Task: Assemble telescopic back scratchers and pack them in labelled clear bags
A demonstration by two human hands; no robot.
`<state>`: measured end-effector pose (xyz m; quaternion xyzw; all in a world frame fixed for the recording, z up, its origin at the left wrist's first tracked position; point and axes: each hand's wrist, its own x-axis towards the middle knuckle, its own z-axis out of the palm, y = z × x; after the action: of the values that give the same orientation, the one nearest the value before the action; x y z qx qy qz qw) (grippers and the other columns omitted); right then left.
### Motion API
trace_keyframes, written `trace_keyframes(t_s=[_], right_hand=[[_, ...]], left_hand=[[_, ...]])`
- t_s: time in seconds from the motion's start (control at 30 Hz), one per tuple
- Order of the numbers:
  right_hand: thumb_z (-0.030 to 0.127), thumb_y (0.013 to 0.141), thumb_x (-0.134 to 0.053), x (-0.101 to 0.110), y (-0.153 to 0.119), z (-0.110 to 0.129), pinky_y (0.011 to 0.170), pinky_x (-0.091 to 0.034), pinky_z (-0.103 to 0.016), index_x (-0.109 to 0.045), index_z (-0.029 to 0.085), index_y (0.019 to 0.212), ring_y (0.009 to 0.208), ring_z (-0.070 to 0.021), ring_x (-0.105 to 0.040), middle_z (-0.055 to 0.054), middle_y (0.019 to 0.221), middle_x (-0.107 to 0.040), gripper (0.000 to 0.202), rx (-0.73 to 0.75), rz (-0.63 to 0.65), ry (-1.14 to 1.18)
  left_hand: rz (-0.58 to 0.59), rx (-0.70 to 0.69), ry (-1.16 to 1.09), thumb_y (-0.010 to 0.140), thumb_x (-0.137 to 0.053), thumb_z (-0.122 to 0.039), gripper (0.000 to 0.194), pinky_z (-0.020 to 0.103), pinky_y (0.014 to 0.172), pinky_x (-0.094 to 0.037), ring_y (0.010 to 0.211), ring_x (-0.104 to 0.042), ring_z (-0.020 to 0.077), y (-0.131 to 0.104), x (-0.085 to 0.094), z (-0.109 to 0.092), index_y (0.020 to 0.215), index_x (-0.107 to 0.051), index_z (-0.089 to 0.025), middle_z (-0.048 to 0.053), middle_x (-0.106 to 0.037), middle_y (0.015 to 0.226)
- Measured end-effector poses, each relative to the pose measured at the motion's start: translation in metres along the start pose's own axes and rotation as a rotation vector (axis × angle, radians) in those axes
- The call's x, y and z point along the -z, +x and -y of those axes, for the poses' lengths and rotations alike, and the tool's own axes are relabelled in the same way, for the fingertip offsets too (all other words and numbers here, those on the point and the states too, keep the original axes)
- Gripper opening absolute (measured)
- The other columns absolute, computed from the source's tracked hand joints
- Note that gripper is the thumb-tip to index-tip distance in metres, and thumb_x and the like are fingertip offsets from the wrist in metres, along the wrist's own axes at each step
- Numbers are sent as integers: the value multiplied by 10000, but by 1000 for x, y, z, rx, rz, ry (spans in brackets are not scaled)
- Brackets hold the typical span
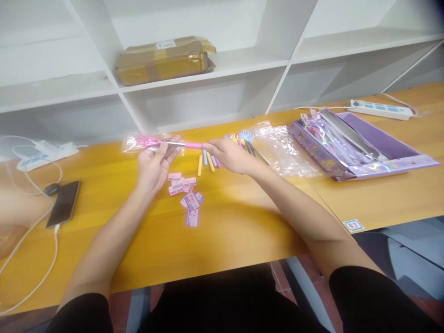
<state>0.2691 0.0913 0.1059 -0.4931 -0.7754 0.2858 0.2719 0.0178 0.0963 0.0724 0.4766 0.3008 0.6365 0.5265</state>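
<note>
A pink tool [193, 145] with a silver shaft and a pink head stretches between my two hands above the wooden table. My left hand [155, 164] grips its shaft near the head, together with a clear plastic wrapper [130, 143]. Around the end of the pink handle my right hand [227, 155] is closed. Yellow, blue and pink sticks [200, 165] lie just below my right hand. Behind that hand are a blue-headed tool [246, 135] and a yellow one, partly hidden. Several small pink and purple cards [191, 201] lie nearer to me.
Clear plastic bags [289, 150] and an open purple box [388, 136] with packaged items are at the right. A phone [64, 203], cables and a power strip [48, 155] lie left. Another strip [381, 109] is back right. A taped carton [164, 62] sits on the shelf.
</note>
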Motion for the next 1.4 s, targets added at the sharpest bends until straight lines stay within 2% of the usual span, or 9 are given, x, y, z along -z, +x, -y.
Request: trace_keyframes(t_s=[0.13,0.27,0.43,0.67,0.73,0.97,1.1,1.23,1.4], right_hand=[[490,1200,-463,1,-2,3,669,-310,-322,-413,237,755,663,-150,-444,4,695,-539,514,4,-27,2],[509,1193,-480,-2,-1,2,659,-305,-318,-421,235,752,649,-142,-441,15,680,-525,522,16,-26,20],[556,1175,-514,-11,0,1,653,-298,-312,-452,229,769,650,-137,-451,25,691,-510,524,51,-19,23],[527,1177,-509,-20,0,2,677,-326,-306,-486,227,798,688,-145,-500,14,719,-558,485,69,0,59],[517,1165,-545,-20,0,1,673,-325,-305,-495,230,816,682,-147,-505,16,717,-570,455,48,9,63],[343,1116,-619,-2,0,-4,679,-414,-294,-659,210,1047,708,-151,-588,-3,830,-703,155,37,60,164],[270,1104,-606,5,-1,-4,724,-443,-298,-748,188,1029,744,-145,-635,-24,891,-758,180,98,63,119],[234,1085,-646,3,-1,-5,799,-459,-316,-832,192,1026,824,-168,-670,-33,896,-764,200,222,-36,-4],[457,1124,-661,-9,-1,-8,815,-463,-355,-836,216,962,851,-208,-658,-75,931,-755,339,380,-209,-46]], left_hand=[[7,-3,3,841,-991,-427,367,458,1193,-624,1325,-779,313,0,-1,-1,1062,-816,-192,129,-851,1283],[25,12,9,743,-1053,-367,460,520,1212,-612,1342,-766,341,-7,-10,2,1095,-819,-186,128,-859,1237],[51,65,-10,762,-1037,-368,405,525,1212,-611,1289,-790,334,-18,-21,14,1053,-840,-166,133,-860,1218],[54,137,14,725,-1055,-367,429,430,1133,-650,1199,-814,278,-22,-24,20,1046,-850,-171,107,-866,1195],[68,127,7,760,-1037,-392,421,420,1127,-649,1217,-809,281,-21,-24,18,1061,-846,-167,123,-863,1209],[19,53,-8,853,-977,-423,390,462,1144,-644,1303,-785,314,-8,-12,8,1087,-806,-162,156,-861,1216],[37,43,9,878,-956,-422,377,465,1151,-642,1334,-771,318,-5,-7,6,1104,-796,-166,160,-855,1239],[60,47,-1,881,-958,-400,373,464,1143,-647,1313,-780,314,-8,-10,7,1110,-797,-153,159,-852,1237],[74,103,0,856,-978,-422,398,396,1055,-676,1226,-811,283,-15,-16,9,1111,-822,-159,140,-860,1199]])
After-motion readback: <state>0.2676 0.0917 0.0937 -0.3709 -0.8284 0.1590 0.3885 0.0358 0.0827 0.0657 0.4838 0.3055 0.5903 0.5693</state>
